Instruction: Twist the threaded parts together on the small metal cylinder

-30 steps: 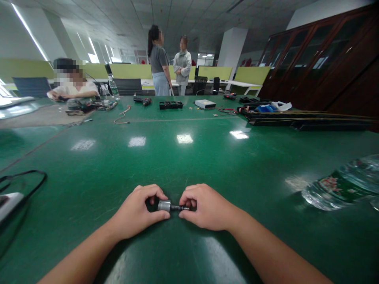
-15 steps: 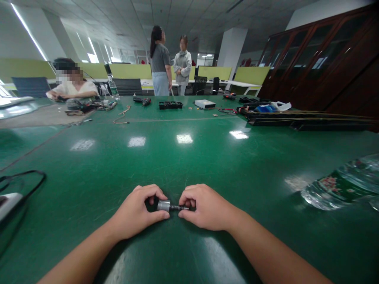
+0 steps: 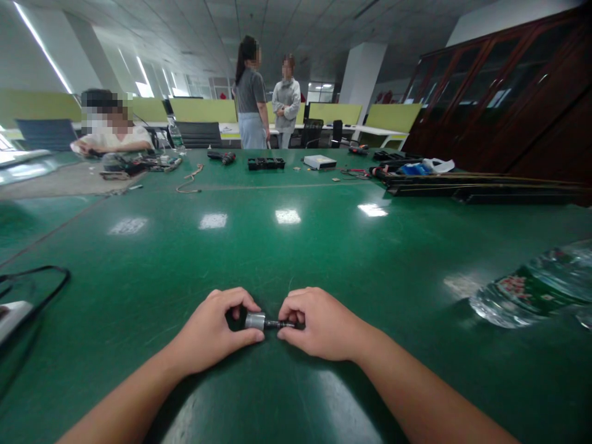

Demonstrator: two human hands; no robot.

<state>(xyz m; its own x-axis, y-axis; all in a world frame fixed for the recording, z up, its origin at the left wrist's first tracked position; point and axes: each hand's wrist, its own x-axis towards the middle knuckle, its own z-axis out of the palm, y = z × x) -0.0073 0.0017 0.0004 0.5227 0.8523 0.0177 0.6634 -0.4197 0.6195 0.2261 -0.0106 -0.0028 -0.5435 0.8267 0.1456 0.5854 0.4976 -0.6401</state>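
Note:
Low over the green table, near its front edge, lies a small silver metal cylinder with a thin dark shaft pointing right. The thumb and fingers of my left hand close around the silver cylinder end from both sides. My right hand pinches the free end of the dark shaft between thumb and fingertips. The piece is held roughly level between the two hands. Part of the shaft tip is hidden by my right fingers, so its exact kind is unclear.
A large clear water bottle lies on its side at right. At left are a white power strip and a black cable. Far off stand a cordless drill, a black bracket and a white box; several people are beyond.

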